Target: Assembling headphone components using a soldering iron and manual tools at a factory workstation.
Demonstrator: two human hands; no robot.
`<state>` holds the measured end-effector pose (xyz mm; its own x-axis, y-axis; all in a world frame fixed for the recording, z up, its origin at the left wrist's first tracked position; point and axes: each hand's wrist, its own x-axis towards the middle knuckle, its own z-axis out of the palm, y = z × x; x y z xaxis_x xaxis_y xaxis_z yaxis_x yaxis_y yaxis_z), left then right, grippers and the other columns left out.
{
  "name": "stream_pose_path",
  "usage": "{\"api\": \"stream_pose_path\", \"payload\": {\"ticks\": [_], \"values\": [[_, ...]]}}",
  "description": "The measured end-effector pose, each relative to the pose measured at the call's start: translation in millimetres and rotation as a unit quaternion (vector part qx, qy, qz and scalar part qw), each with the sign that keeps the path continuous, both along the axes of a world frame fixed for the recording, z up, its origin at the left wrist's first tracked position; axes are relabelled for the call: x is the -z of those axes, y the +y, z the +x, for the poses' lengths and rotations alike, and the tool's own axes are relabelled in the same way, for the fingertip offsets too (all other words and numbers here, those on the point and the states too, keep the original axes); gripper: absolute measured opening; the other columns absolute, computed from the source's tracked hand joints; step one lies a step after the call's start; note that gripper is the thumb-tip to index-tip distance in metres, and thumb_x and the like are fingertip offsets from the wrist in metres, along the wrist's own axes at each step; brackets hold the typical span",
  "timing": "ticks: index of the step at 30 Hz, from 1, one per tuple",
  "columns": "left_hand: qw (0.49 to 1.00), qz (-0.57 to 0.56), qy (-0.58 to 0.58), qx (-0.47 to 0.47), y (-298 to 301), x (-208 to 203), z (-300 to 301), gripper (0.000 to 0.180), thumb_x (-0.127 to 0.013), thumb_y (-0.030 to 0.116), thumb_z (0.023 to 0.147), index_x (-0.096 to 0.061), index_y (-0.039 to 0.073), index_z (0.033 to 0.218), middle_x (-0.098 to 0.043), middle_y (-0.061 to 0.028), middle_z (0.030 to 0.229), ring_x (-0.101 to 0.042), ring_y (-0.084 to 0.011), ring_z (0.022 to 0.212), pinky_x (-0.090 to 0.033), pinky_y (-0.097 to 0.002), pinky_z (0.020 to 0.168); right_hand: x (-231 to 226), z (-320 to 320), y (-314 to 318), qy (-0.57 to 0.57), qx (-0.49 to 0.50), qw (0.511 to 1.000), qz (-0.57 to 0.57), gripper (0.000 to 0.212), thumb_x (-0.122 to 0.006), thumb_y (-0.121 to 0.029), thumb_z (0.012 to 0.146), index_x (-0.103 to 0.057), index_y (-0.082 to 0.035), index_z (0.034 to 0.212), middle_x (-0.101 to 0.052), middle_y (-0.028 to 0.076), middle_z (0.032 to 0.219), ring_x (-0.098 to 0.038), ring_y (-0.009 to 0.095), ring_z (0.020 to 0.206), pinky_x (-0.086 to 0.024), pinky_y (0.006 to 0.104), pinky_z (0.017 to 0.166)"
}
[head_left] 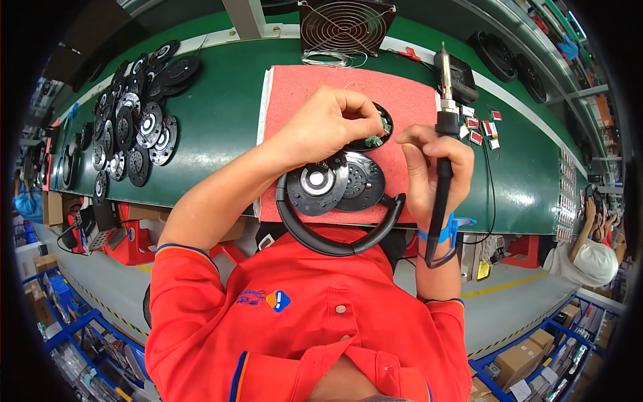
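Observation:
On a pink foam mat (288, 87) lies a headphone set with a black curved headband (348, 250) toward me. Two round black speaker plates (317, 179) with silver centres rest on it. Beyond them, an opened ear cup (374, 141) shows a green circuit board. My left hand (328, 120) pinches at this cup; what its fingertips hold is hidden. My right hand (439, 164) grips a soldering iron (447, 120), its metal tip pointing away from me and clear of the cup. The right thumb and forefinger reach toward the cup's right side.
Many black speaker plates (124, 127) are heaped at the left. A fan (345, 28) stands at the back, a coil of thin wire (333, 59) before it. Right of the mat are an iron stand (462, 80) and several small flat batteries (475, 137). Another person (581, 260) sits far right.

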<state>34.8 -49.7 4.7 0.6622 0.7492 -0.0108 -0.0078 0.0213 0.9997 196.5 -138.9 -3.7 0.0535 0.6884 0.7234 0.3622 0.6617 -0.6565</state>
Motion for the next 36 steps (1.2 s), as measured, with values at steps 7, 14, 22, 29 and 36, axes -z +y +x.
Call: {"api": "stream_pose_path", "payload": {"ticks": [7, 14, 22, 29, 36], "values": [[0.996, -0.054, -0.065, -0.024, -1, -10, -4, 0.014, -0.063, 0.013, 0.084, -0.067, -0.001, 0.086, -0.067, -0.0054, 0.083, -0.06, -0.0086, 0.076, -0.047, -0.0226, 0.071, -2, 9, 6, -0.098, 0.082, 0.992, 0.008, 0.019, -0.055, 0.01, 0.085, -0.047, -0.003, 0.096, -0.064, 0.016, 0.084, -0.065, 0.023, 0.084, -0.049, 0.0295, 0.077], [0.996, -0.052, -0.066, -0.014, 1, -9, -4, 0.015, -0.063, 0.014, 0.085, -0.067, 0.0, 0.087, -0.067, -0.0051, 0.084, -0.06, -0.0078, 0.077, -0.047, -0.022, 0.072, 6, 14, 2, -0.147, 0.114, 0.982, -0.017, 0.024, -0.063, 0.009, 0.075, -0.053, -0.006, 0.092, -0.067, 0.011, 0.086, -0.059, 0.026, 0.069, -0.05, 0.0333, 0.06], [0.995, -0.062, -0.083, 0.001, -1, -11, -5, 0.015, -0.063, 0.014, 0.086, -0.067, -0.001, 0.088, -0.067, -0.0053, 0.084, -0.06, -0.0081, 0.077, -0.047, -0.0219, 0.071, 7, 14, 3, -0.153, 0.105, 0.983, -0.003, 0.021, -0.062, 0.005, 0.082, -0.048, -0.007, 0.093, -0.068, 0.012, 0.09, -0.051, 0.021, 0.071, -0.045, 0.0285, 0.068], [0.998, 0.007, -0.019, -0.06, 8, -1, -2, 0.014, -0.065, 0.013, 0.081, -0.068, 0.0, 0.082, -0.067, -0.0062, 0.088, -0.06, -0.0124, 0.082, -0.047, -0.0255, 0.075, 8, 39, -6, -0.217, 0.154, 0.964, -0.014, 0.022, -0.06, 0.011, 0.076, -0.051, -0.005, 0.089, -0.068, 0.012, 0.089, -0.057, 0.022, 0.074, -0.048, 0.0294, 0.068], [0.937, 0.308, 0.152, -0.062, 26, 13, 9, 0.014, -0.067, 0.012, 0.068, -0.07, 0.0, 0.075, -0.066, -0.0096, 0.101, -0.053, -0.0273, 0.099, -0.044, -0.0368, 0.087, 15, 75, -18, -0.272, 0.248, 0.925, -0.09, 0.022, -0.062, 0.009, 0.076, -0.055, -0.004, 0.092, -0.067, 0.009, 0.092, -0.061, 0.024, 0.082, -0.049, 0.0301, 0.072]]}}
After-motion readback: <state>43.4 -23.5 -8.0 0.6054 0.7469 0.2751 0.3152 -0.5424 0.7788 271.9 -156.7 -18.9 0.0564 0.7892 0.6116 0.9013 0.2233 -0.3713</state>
